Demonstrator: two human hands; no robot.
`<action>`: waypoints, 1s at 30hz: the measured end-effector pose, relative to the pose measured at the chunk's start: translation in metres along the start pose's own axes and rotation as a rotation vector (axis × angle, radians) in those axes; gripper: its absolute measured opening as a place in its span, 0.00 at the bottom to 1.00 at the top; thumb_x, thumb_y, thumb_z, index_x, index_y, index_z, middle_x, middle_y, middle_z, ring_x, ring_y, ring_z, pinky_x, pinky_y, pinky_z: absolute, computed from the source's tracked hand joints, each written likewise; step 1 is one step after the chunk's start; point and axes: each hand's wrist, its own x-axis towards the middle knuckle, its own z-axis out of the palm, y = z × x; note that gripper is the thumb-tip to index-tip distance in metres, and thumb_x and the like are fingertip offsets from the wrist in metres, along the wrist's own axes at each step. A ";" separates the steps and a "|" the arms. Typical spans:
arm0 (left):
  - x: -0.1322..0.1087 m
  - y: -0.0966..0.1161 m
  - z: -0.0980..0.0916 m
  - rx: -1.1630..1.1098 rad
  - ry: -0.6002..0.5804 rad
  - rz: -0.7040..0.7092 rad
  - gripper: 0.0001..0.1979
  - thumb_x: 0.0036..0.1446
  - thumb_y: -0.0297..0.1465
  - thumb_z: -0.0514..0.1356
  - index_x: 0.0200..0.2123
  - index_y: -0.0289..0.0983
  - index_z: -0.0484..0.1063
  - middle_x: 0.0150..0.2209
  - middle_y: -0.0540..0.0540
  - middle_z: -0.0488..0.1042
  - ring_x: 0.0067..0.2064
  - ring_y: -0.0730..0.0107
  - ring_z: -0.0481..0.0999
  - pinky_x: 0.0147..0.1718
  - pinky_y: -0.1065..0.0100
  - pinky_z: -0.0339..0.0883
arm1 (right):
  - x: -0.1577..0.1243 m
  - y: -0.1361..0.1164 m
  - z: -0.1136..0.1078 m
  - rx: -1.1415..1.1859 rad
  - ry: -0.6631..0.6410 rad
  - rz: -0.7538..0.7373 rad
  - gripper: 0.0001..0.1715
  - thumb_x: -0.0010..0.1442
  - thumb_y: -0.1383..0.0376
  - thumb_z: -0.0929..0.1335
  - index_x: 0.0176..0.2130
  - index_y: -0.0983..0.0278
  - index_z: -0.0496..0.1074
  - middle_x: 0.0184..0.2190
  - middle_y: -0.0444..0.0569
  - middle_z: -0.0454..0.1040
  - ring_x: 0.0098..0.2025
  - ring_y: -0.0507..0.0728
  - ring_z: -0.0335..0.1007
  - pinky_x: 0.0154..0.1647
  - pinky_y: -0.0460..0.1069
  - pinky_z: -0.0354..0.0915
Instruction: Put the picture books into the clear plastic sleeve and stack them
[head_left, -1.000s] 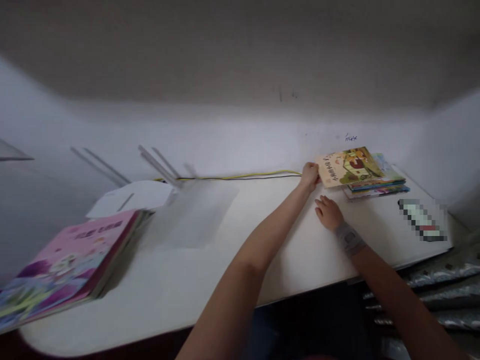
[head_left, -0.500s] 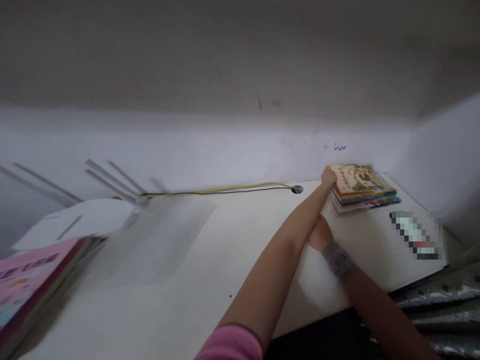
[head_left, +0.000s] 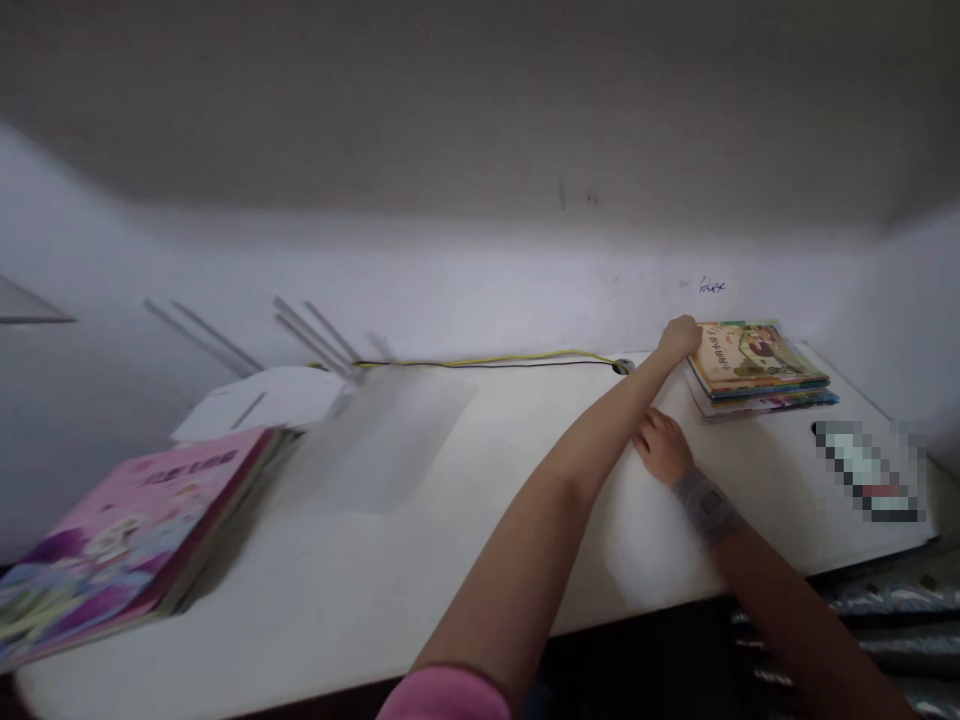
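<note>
My left hand, its arm in a pink sleeve, is curled closed against the left edge of a stack of thin picture books. The top book has a cream cover with a cartoon figure. Some of this hand's fingers are hidden, and none of the books is lifted. Lower down, my right hand rests on the white tabletop below the left forearm. Its fingers are apart and hold nothing. A grey band with a watch-like face circles that wrist.
On the left lies a pink-covered book stack, with a white router-like device with grey antennas behind it. A yellow cable and a black one run along the wall into a round hole. A pixelated object lies at the right.
The view has swung left, showing more of the pink books. My left hand has shifted slightly left off the top book's corner. My right hand's fingers show more, apart from the left forearm.
</note>
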 end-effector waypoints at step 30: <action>-0.368 -0.236 -0.115 0.476 0.079 -0.641 0.16 0.56 0.28 0.48 0.37 0.34 0.75 0.38 0.37 0.76 0.41 0.58 0.75 0.39 0.67 0.64 | -0.009 0.013 0.008 -0.125 0.103 -0.088 0.23 0.62 0.64 0.57 0.50 0.70 0.69 0.54 0.63 0.67 0.57 0.64 0.60 0.53 0.59 0.57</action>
